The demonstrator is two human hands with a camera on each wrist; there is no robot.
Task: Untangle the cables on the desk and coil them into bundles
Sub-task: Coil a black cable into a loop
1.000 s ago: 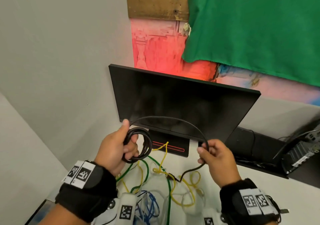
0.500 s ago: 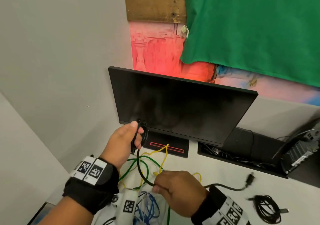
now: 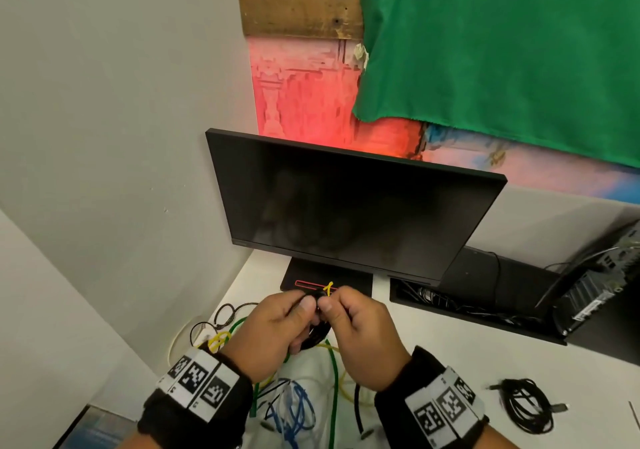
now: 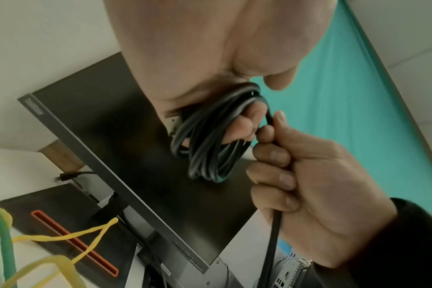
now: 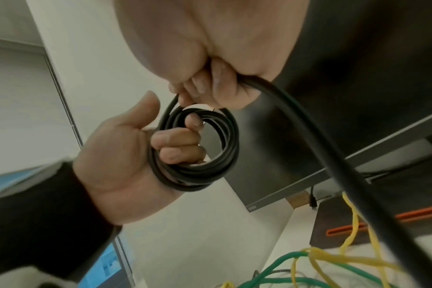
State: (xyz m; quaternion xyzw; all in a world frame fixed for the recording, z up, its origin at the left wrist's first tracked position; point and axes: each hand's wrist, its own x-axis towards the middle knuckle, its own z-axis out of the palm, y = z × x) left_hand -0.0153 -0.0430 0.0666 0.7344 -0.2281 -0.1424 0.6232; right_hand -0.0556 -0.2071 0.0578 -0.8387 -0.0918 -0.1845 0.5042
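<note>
My left hand (image 3: 277, 327) grips a small coil of black cable (image 3: 313, 336) in front of the monitor base; its fingers pass through the loops (image 5: 197, 148). My right hand (image 3: 360, 338) is right against it and pinches the same cable's free strand (image 4: 271, 243) at the top of the coil (image 4: 210, 140). That strand (image 5: 333, 155) runs down from the right fist toward the desk. Under both hands lies a tangle of green cable (image 3: 333, 386), yellow cable (image 3: 221, 339) and blue cable (image 3: 294, 410).
A dark monitor (image 3: 346, 213) stands close behind the hands on the white desk (image 3: 433, 362). A coiled black bundle (image 3: 526, 405) lies at the right. A braided cable (image 3: 228, 310) lies at the left. An open cable tray (image 3: 467, 306) and a small computer (image 3: 595, 296) are at the back right.
My right hand rose from low over the tangle and met the left hand at the coil, bringing the strand with it. The left hand and coil dropped a little toward me.
</note>
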